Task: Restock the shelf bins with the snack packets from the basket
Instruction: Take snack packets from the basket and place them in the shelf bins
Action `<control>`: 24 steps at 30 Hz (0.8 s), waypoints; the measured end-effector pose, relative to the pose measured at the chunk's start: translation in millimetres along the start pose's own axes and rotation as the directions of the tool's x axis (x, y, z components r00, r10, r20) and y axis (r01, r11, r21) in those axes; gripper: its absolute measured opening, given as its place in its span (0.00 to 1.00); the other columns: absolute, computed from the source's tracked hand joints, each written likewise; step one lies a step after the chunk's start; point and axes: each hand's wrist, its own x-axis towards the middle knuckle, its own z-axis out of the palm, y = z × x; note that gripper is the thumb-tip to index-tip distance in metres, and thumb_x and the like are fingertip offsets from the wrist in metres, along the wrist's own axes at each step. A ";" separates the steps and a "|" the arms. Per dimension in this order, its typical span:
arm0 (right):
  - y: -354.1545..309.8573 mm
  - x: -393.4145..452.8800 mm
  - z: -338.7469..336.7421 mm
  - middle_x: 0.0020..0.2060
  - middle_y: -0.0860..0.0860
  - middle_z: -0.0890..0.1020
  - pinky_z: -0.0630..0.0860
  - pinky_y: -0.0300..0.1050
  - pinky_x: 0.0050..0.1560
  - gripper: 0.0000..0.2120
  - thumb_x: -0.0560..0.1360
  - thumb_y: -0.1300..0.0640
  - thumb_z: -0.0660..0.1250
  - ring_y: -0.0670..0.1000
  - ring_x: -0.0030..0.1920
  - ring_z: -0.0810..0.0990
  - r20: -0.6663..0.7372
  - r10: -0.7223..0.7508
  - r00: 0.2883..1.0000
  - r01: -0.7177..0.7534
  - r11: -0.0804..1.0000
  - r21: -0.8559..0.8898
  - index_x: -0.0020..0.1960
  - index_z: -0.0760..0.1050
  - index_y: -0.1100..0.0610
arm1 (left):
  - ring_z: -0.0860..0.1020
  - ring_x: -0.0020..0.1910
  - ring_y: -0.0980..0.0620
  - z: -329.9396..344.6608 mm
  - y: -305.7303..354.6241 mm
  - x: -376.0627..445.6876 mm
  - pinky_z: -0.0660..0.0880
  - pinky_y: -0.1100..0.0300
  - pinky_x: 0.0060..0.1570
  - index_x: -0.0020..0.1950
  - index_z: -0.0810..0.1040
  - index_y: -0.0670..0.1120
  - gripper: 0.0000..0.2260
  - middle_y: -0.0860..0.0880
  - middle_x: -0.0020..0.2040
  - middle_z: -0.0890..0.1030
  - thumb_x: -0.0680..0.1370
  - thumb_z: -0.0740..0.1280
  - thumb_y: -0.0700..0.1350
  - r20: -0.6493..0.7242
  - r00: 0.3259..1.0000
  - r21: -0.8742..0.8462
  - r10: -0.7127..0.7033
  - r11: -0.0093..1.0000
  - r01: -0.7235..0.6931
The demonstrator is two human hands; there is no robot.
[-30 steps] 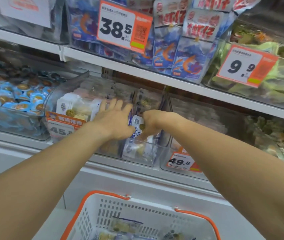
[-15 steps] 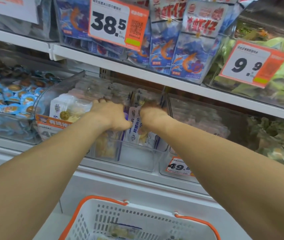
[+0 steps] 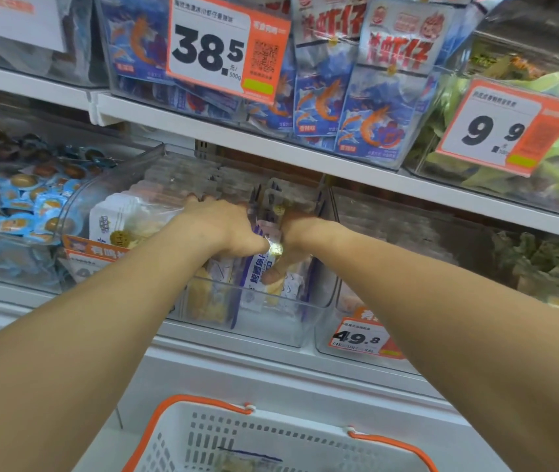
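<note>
Clear shelf bin (image 3: pixel 271 332) holds upright white-and-purple snack packets (image 3: pixel 257 270), long axis roughly vertical, tops tilted back toward the shelf. Left hand (image 3: pixel 223 226) presses on the packets, fingers curled over their tops. Right hand (image 3: pixel 291 247) grips one packet, thumb on its front. White basket (image 3: pixel 271 437) below holds more packets, blurred.
</note>
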 end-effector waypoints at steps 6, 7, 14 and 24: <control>-1.5 9.5 3.4 0.57 0.55 0.77 0.76 0.51 0.58 0.42 0.62 0.40 0.81 0.59 0.59 0.77 -0.061 0.111 0.992 -0.103 0.988 0.118 0.70 0.73 0.57 | 0.58 0.78 0.41 5.5 -5.6 3.7 0.52 0.39 0.76 0.80 0.57 0.51 0.41 0.44 0.79 0.61 0.73 0.55 0.74 -0.024 1.000 -0.041 0.003 0.999 -0.004; -0.5 12.0 4.1 0.56 0.54 0.77 0.76 0.50 0.57 0.39 0.64 0.42 0.81 0.58 0.59 0.78 -0.094 0.116 0.989 -0.103 0.986 0.132 0.69 0.74 0.57 | 0.57 0.78 0.42 6.2 -6.1 4.4 0.51 0.38 0.76 0.80 0.57 0.51 0.41 0.44 0.80 0.60 0.73 0.55 0.73 -0.028 1.000 -0.043 0.004 0.999 -0.005; -0.7 38.2 11.7 0.77 0.64 0.56 0.53 0.66 0.76 0.50 0.67 0.45 0.80 0.67 0.77 0.55 -0.421 0.126 0.898 -0.187 0.977 -0.106 0.78 0.54 0.60 | 0.56 0.79 0.45 7.2 -12.2 7.7 0.50 0.38 0.76 0.80 0.57 0.48 0.43 0.45 0.80 0.59 0.73 0.57 0.73 -0.058 0.998 -0.088 0.019 0.996 -0.024; 2.2 48.1 10.2 0.77 0.63 0.57 0.59 0.62 0.76 0.57 0.65 0.41 0.80 0.66 0.76 0.59 -0.491 0.126 0.862 -0.187 0.979 -0.078 0.80 0.50 0.59 | 0.65 0.73 0.43 5.6 -15.4 -0.3 0.57 0.40 0.74 0.77 0.61 0.45 0.41 0.42 0.74 0.68 0.74 0.59 0.71 -0.144 0.990 -0.087 0.011 0.996 -0.024</control>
